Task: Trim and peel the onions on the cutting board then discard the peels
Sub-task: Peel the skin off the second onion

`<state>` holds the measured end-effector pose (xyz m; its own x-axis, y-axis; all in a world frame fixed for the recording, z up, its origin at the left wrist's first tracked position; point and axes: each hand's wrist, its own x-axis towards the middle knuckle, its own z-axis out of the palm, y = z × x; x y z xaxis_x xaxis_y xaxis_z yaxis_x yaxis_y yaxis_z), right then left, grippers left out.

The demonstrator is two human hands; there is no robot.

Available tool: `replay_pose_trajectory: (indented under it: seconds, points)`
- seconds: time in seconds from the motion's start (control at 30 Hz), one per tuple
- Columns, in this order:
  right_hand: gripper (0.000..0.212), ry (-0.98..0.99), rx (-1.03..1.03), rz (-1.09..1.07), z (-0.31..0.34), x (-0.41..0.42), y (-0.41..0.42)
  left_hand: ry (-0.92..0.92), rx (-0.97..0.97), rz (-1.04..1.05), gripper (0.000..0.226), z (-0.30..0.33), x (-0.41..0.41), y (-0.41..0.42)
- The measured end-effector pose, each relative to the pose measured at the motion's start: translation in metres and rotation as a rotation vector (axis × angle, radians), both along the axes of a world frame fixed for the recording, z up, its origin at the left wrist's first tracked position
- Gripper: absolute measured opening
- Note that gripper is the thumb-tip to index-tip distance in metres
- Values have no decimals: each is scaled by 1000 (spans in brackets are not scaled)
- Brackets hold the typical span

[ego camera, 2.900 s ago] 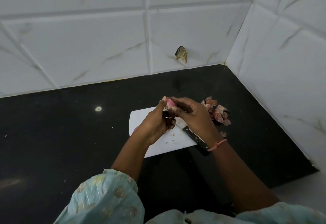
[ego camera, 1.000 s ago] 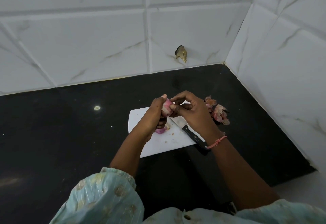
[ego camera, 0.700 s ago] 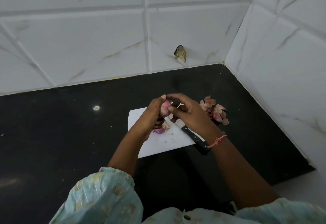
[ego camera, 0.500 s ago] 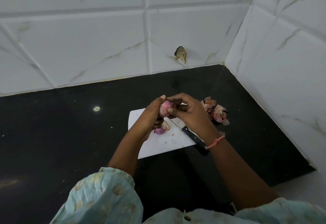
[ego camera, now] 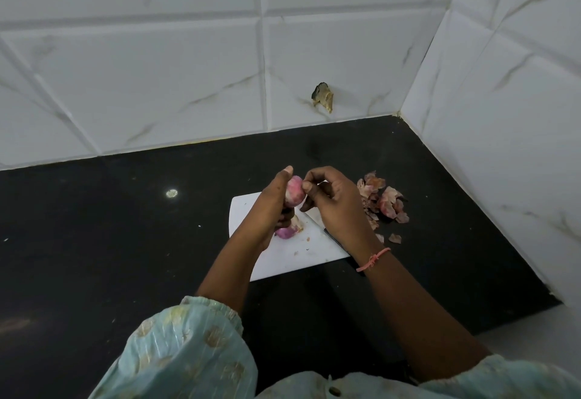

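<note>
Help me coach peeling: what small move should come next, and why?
Probably pull the pinched skin away with the right hand. Its fingertips are at the top of the onion gripped in the left hand above the cutting board; then drop it on the peel pile.

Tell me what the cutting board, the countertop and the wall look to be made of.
Cutting board: probably plastic; thin, flat, uniformly white and matte.
Countertop: looks like polished black stone, perhaps granite; dark with a faint sheen and pale specks.
Wall: glazed ceramic tiles, likely; glossy white with grey marble-style veins and recessed joints between them.
</note>
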<state>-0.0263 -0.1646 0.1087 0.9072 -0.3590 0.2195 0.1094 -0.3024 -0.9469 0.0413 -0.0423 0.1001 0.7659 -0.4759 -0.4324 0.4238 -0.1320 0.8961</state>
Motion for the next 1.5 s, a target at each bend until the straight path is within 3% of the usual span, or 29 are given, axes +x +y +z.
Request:
replay_pose_trajectory:
  seconds: [0.27,0.37,0.47,0.53,0.63,0.83,1.0,1.17,1.33,1.5]
  points:
    - [10,23,-273,137,-9,-9,-15,204,-169,84,62,-5,1,0]
    - [16,107,-153,-129,-15,-13,-34,271,-247,68,65,0,1,0]
    - [16,174,-161,-405,-24,-17,-62,342,-305,49,70,1,-2,1]
    - [19,273,-137,-436,-24,-17,-74,381,-329,54,70,1,-3,0]
    - [30,421,16,-311,-8,-18,-67,385,-323,71,69,1,-3,-3]
    - [40,76,-68,-48,6,-14,-14,266,-349,116,55,1,-9,-11]
    - [12,-61,-201,-220,-3,-4,-7,296,-421,141,45,5,-10,-5]
    - [7,-47,-119,-261,-5,-4,-16,253,-396,89,42,6,-12,-7]
    - [15,-16,78,-523,-11,-10,-51,367,-475,33,39,6,-12,-7]
    - [9,186,-74,-700,-38,-20,-95,418,-502,-3,42,5,-10,-8]
